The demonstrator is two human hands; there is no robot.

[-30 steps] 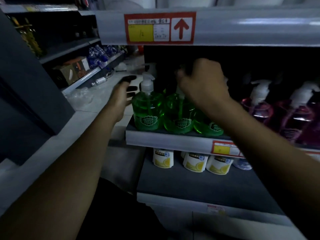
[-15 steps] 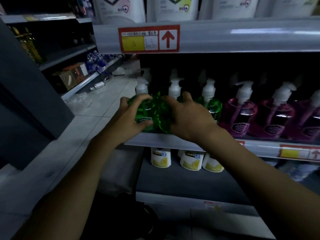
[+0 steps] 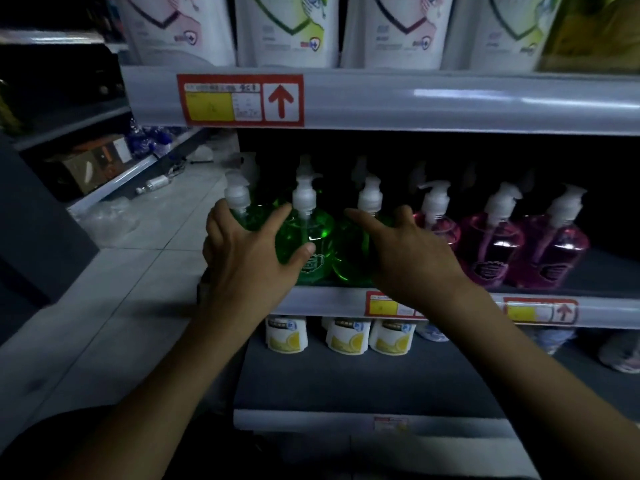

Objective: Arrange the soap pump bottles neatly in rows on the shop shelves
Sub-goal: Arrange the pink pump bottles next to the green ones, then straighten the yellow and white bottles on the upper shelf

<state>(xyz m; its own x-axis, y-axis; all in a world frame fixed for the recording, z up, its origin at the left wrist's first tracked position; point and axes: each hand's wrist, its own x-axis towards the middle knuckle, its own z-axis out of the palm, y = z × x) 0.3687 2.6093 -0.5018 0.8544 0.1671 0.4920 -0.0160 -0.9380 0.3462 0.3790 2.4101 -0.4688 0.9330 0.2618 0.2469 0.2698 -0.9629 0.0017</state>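
Dimly lit, the head view looks down at a grey metal shelf (image 3: 329,301) beside a pale tiled floor (image 3: 145,258). On this shelf the soap pump bottles stand in a front row with more behind. They are rounded, clear plastic with white pump heads, green ones (image 3: 311,237) on the left and pink ones (image 3: 491,244) on the right.

The left hand (image 3: 249,258) curls round the left-end green bottle (image 3: 247,218), its thumb lying across the next one. The right hand (image 3: 408,254) is spread with straight fingers against the third green bottle (image 3: 349,261), holding nothing and hiding part of the first pink one.

Glossy white refill pouches (image 3: 287,29) stand on the upper shelf (image 3: 415,102), which carries a red-and-yellow price label (image 3: 240,100). Lemon-labelled tubs (image 3: 285,336) sit on the shelf below, and a cardboard box (image 3: 86,164) lies far left.
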